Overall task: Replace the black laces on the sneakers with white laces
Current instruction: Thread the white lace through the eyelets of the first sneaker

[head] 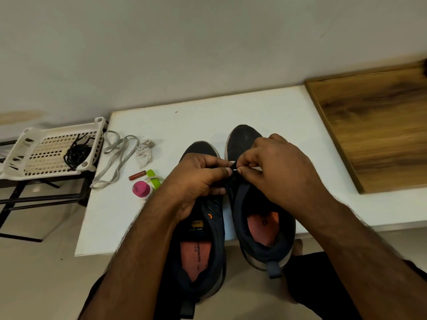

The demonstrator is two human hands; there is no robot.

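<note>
One black lace point(77, 153) already lies bundled in the white basket point(27, 144) at far left; beside it, a white lace point(117, 155) waits loose on the tabletop point(208, 112). The left sneaker point(198, 239), insole reading "MEMORY", tongue tag partly "SPO", looks unlaced. Left hand point(196, 181) and right hand point(275, 167) pinch a white lace tip point(233, 167) at the right sneaker point(261, 215), so relacing seems barely begun.

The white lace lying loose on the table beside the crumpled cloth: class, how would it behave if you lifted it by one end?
The white lace would probably hang limp, since it already lies in slack loops. It looks flat and thin, so likely very light. Its trailing loops might snag the crumpled cloth just beside it.
</note>
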